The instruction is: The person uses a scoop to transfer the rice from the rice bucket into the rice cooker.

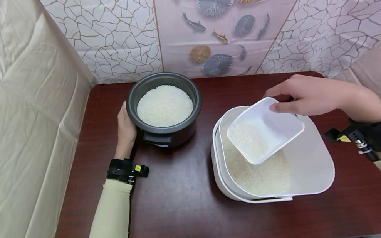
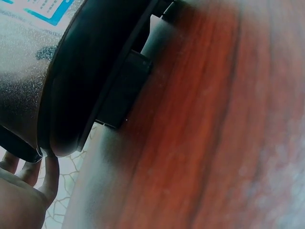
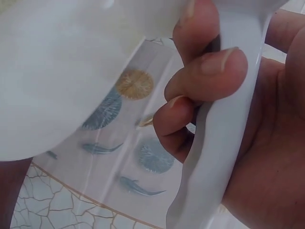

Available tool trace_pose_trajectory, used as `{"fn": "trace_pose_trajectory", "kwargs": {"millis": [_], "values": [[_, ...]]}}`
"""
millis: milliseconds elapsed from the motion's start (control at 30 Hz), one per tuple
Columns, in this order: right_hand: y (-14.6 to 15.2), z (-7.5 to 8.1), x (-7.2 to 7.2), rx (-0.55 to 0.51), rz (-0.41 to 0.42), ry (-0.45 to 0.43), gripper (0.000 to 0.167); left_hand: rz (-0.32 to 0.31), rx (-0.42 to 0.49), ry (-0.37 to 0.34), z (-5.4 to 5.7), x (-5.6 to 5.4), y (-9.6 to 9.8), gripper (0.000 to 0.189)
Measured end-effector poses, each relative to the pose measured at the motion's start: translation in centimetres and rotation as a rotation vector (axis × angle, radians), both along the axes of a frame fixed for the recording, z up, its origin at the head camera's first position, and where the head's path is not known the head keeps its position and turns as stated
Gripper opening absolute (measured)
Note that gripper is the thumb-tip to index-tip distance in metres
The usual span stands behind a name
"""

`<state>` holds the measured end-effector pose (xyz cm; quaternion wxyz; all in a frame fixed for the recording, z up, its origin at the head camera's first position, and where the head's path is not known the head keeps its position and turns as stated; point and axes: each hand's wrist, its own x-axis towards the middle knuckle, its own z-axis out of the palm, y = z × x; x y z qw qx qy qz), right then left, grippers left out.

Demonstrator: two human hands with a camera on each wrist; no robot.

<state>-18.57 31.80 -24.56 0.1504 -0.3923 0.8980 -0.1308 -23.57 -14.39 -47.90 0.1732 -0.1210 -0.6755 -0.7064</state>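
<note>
A rice cooker (image 1: 175, 136) stands at the back left with its dark inner pot (image 1: 194, 103) heaped with white rice (image 1: 164, 105). My left hand (image 1: 126, 127) holds the cooker's left side; in the left wrist view its fingers (image 2: 50, 176) reach behind a dark side handle (image 2: 16, 145). My right hand (image 1: 299, 96) grips a white scoop (image 1: 271, 126) tilted over a white rice bin (image 1: 308, 161), with some rice inside the scoop. Several fingers curl round the scoop's wavy handle (image 3: 214, 152) in the right wrist view. More rice (image 1: 263, 177) lies in the bin.
Both vessels stand on a dark red-brown wooden table (image 1: 180, 221). A patterned cloth (image 1: 115, 33) hangs behind the table, and a pale quilted sheet (image 1: 21, 133) rises along the left edge. The bin's carrying handle (image 1: 265, 200) hangs down along its front.
</note>
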Motion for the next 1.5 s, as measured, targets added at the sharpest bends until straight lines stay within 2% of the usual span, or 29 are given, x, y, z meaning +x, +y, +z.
{"fn": "trace_pose_trajectory", "kwargs": {"millis": [133,200,233,300,400,533,733,900,1100,1333,1500], "values": [[-0.3,0.7,-0.3,-0.043,0.036,0.004,0.014,0.005,-0.010,-0.019,0.3,0.1,0.1,0.049],[-0.5,1.0,-0.5,-0.054,0.040,0.005,0.015,0.005,-0.016,-0.042,1.2,0.6,0.3,0.047],[-0.7,1.1,-0.5,-0.053,0.028,0.004,0.015,0.005,-0.017,-0.045,1.2,0.7,0.4,0.046],[-1.2,1.3,-0.8,-0.044,-0.008,0.006,0.012,0.004,-0.015,-0.048,1.2,0.7,0.4,0.046],[-2.3,1.8,-1.1,-0.025,-0.111,-0.024,0.009,0.012,-0.018,-0.053,1.2,0.8,0.2,0.046],[-4.0,2.3,-1.9,-0.004,-0.237,-0.047,0.014,0.027,-0.027,-0.070,1.1,0.8,0.0,0.044],[-6.7,2.5,-3.5,-0.019,-0.309,-0.076,0.030,0.023,-0.026,-0.071,0.7,0.7,-0.3,0.046],[-9.2,2.4,-4.8,-0.020,-0.324,-0.125,0.044,0.023,-0.015,-0.069,0.6,0.7,-0.4,0.047],[-11.8,2.1,-6.2,0.023,-0.312,-0.181,0.045,0.032,-0.004,-0.083,0.8,0.7,0.1,0.042],[-13.9,1.9,-7.7,0.135,-0.297,-0.139,0.046,0.024,-0.010,-0.080,1.1,0.4,1.3,0.041],[-14.8,1.7,-8.5,0.183,-0.292,-0.158,0.054,0.027,-0.017,-0.082,1.1,0.4,1.8,0.040]]}}
